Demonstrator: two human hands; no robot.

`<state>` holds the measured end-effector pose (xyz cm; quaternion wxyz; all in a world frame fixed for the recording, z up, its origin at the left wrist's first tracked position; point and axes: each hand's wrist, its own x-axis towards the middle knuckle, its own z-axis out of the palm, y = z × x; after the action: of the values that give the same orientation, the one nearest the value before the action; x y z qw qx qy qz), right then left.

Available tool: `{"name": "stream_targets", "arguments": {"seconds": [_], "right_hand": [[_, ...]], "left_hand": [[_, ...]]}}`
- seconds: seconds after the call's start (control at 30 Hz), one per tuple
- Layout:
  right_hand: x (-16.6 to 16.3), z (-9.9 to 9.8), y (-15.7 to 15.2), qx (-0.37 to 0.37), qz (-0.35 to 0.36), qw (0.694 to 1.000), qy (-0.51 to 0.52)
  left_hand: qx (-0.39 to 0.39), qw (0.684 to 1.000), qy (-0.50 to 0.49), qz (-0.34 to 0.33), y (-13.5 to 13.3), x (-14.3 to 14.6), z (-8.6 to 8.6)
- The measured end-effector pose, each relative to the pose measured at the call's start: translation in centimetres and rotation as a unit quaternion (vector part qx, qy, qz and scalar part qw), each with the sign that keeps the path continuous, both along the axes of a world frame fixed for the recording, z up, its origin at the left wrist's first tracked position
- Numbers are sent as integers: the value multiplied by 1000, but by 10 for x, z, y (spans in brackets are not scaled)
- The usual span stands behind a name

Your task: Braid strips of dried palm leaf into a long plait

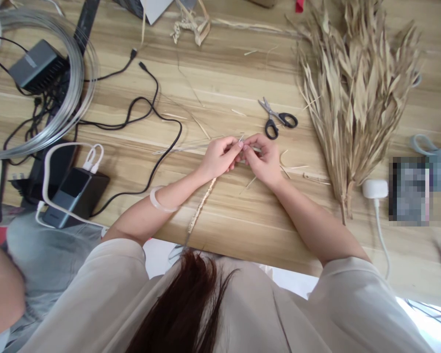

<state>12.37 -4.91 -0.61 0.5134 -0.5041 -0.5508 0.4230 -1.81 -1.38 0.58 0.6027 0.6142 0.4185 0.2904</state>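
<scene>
My left hand (220,159) and my right hand (262,159) meet at the middle of the wooden table (224,73), both pinched on thin dried straw strands (242,143). A plaited straw braid (202,206) hangs from under my left hand toward the table's near edge. Loose strands (183,147) trail left from the fingers. A pale bangle (160,201) circles my left wrist.
Black-handled scissors (277,119) lie just beyond my hands. A big bundle of dried leaves (353,93) fills the right. A wire coil (47,83), black cables (147,113), chargers (75,196) and a power adapter (38,66) crowd the left. A white plug (375,189) sits at the right.
</scene>
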Motion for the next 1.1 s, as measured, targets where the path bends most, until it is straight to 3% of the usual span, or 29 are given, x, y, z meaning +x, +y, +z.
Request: {"name": "stream_targets", "arguments": {"seconds": [0.57,1.1], "right_hand": [[1,-1,2,-4,8,1000,-6],[2,-4,3,-6,13,1000,-4]], "left_hand": [[-12,1000,6,26,-2,2,4],[-16,1000,7,12,0,2,3]]}}
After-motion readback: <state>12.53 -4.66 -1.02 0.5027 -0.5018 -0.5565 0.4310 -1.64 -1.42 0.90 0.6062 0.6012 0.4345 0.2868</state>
